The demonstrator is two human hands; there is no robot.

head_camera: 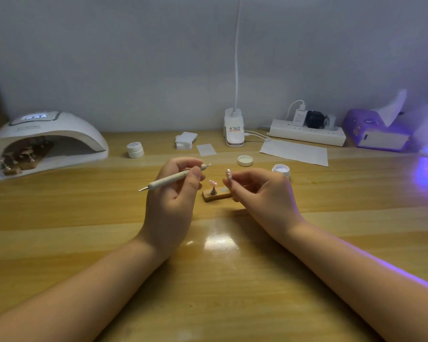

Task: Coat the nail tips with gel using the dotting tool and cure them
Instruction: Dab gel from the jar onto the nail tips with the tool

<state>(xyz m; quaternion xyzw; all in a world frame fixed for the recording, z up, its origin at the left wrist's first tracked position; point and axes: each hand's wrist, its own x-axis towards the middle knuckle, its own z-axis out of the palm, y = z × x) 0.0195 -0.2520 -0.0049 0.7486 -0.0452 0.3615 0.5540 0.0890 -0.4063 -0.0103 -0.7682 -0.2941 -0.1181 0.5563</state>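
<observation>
Head cam: left hand point(169, 191) grips dotting tool point(169, 179), right hand point(258, 191) pinches a nail tip point(228, 174) above the wooden stand point(216, 195). I reckon we're mid-coating. Next: dab tool tip on nail w/ gel from open jar point(281, 169), steady.

Centre: wooden stand point(216, 195) on the table point(232, 280) — one nail tip point(213, 182) mounted on it.
9 o'clock: left hand point(176, 193), gripping the dotting tool point(169, 180).
3 o'clock: right hand point(262, 193), pinching a second nail tip point(229, 174).
10 o'clock: curing lamp point(45, 141) — stands inside.
1 o'clock: open jar point(281, 169), lid point(245, 160) beside it.
</observation>
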